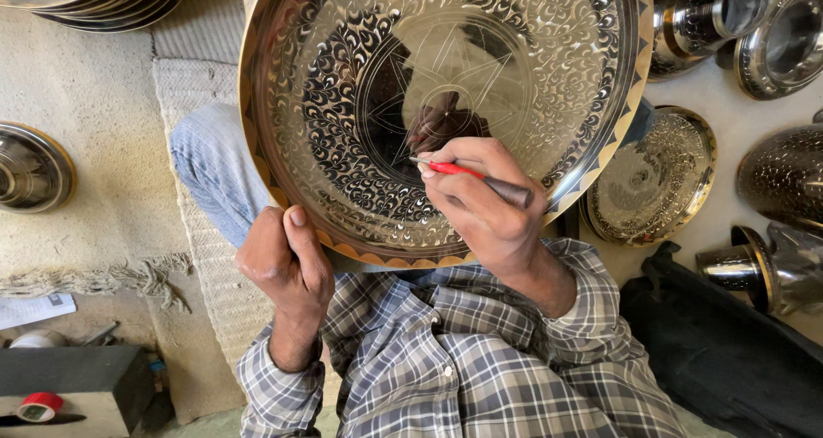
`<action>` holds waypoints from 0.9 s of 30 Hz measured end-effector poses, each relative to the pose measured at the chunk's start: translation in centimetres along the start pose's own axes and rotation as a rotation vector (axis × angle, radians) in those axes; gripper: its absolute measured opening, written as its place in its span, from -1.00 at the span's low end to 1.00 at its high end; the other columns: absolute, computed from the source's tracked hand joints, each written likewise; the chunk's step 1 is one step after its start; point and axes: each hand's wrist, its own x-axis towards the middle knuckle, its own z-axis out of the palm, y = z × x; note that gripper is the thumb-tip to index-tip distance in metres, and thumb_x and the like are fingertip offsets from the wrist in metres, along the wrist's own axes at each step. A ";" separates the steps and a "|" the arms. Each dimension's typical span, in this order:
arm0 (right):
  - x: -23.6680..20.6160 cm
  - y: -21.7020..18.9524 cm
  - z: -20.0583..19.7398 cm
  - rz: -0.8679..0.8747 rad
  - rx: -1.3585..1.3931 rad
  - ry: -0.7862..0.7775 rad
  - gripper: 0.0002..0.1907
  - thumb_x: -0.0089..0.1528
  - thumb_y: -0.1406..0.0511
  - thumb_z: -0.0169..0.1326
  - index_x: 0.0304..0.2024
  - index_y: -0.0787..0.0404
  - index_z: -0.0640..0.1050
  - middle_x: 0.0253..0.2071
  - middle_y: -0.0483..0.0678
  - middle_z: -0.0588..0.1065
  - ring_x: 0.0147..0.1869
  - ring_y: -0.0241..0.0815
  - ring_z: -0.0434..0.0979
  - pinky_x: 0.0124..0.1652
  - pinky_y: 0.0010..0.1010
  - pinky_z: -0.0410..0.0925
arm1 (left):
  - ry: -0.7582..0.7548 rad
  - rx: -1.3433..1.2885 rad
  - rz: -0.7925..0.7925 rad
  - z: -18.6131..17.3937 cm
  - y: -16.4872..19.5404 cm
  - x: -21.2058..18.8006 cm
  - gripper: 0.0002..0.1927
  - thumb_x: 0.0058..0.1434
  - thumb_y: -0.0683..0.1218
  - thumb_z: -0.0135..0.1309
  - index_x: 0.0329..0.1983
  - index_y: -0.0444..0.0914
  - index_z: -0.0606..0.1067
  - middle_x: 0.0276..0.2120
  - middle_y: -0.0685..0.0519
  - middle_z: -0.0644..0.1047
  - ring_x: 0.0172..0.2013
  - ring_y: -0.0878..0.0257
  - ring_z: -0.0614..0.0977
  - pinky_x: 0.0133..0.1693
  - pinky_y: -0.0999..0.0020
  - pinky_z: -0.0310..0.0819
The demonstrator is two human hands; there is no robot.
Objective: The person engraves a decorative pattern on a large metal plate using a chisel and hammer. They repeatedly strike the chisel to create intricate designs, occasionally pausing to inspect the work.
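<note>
Centrally, large engraved brass tray rests tilted on lap. Left hand clamped on near rim, thumb over edge. Right hand pinched shut around red-handled engraving tool, tip seemingly touching star motif. Smaller engraved plate lies right.

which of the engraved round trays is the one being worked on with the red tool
The large engraved tray propped on the lap: left hand grips its lower rim, right hand holds the red-handled tool against it. The smaller tray lies untouched.
</note>
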 end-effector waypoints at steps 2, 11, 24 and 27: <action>0.1 0.0 0.0 -0.007 -0.010 0.005 -0.80 0.20 0.60 0.35 -0.29 0.39 0.55 -0.02 0.06 0.50 0.03 -0.12 0.71 -0.03 -0.47 0.60 | 0.006 -0.002 0.004 0.1 -0.1 0.0 -0.55 0.53 -0.18 -0.05 -0.53 -0.35 0.19 -0.61 -0.03 0.14 -0.61 0.21 0.14 -0.53 0.18 -0.08; 0.3 0.1 -0.2 -0.035 0.011 -0.013 -0.78 0.18 0.59 0.36 -0.35 0.41 0.52 -0.05 0.07 0.52 0.02 -0.11 0.69 -0.05 -0.47 0.62 | 0.030 -0.030 0.039 0.5 -1.0 -0.3 -0.52 0.53 -0.17 -0.05 -0.57 -0.31 0.19 -0.64 0.05 0.12 -0.62 0.29 0.10 -0.55 0.22 -0.14; -0.2 0.9 -1.5 -0.084 0.015 -0.149 -0.79 0.20 0.54 0.34 -0.39 0.41 0.51 -0.06 0.09 0.54 -0.03 -0.11 0.69 -0.09 -0.45 0.61 | -0.001 0.063 0.097 -0.1 -1.4 -0.1 -0.56 0.54 -0.15 -0.03 -0.52 -0.34 0.24 -0.59 -0.01 0.16 -0.62 0.24 0.16 -0.53 0.17 -0.08; -0.3 1.2 -2.1 -0.102 0.025 -0.180 -0.80 0.18 0.54 0.34 -0.39 0.41 0.52 -0.06 0.10 0.54 -0.03 -0.08 0.69 -0.09 -0.44 0.61 | 0.007 0.124 0.144 -0.4 -2.1 1.0 -0.57 0.53 -0.13 -0.04 -0.54 -0.31 0.32 -0.63 0.04 0.22 -0.64 0.27 0.17 -0.54 0.19 -0.08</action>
